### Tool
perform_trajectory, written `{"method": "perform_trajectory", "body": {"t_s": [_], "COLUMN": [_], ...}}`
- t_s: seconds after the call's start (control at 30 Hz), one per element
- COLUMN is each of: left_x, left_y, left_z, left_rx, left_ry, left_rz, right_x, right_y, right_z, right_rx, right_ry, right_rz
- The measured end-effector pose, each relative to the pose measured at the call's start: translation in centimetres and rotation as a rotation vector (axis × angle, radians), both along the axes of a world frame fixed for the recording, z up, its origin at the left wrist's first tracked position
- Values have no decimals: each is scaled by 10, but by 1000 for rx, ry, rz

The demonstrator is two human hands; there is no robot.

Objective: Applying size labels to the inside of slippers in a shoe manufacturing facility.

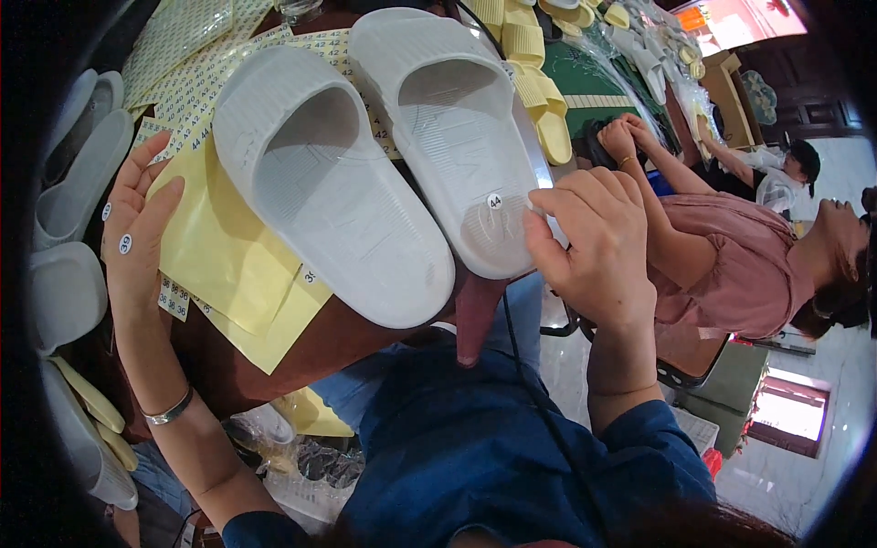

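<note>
Two light grey slippers lie side by side on the table, the left slipper (384, 247) a little nearer than the right slipper (448, 137). A small round white sticker (494, 202) is on the right slipper's heel area. Just off that heel's right edge is my right hand (594, 242), thumb and forefinger pinched; anything between them is too small to make out. My left hand (137, 224) rests open beside yellow backing sheets (215, 242), thumb apart from the fingers. Two round stickers are on the left hand, and a silver bracelet circles that wrist.
Printed sticker sheets (196, 96) spread across the far left of the table. More grey slippers (68, 283) line the left edge. Yellow slippers (545, 105) sit at the far right. A person in a pink top (731, 247) sits to the right; a black cable (525, 356) hangs before me.
</note>
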State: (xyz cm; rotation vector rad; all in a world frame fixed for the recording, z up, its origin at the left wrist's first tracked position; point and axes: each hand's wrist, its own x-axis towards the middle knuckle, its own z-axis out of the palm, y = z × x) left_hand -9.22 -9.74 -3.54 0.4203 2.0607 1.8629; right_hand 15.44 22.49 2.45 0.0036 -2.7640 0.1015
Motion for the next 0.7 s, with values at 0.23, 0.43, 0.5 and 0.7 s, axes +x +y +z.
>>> {"method": "perform_trajectory", "body": {"t_s": [0.23,0.43,0.5,0.7], "left_x": [-1,-1,-2,-4], "left_y": [5,9,11,1], "left_z": [-1,4,3,-3], "left_rx": [-27,-27,-36,-256], "left_ry": [-10,22,20,346], "left_rz": [2,50,-1,86], "right_x": [-6,-13,-21,-63], "right_y": [13,12,10,-16], "right_z": [-11,-1,2,16], "right_rx": [33,-6,0,18], "right_ry": [52,27,-66,4], "right_rz": [57,161,193,361]}}
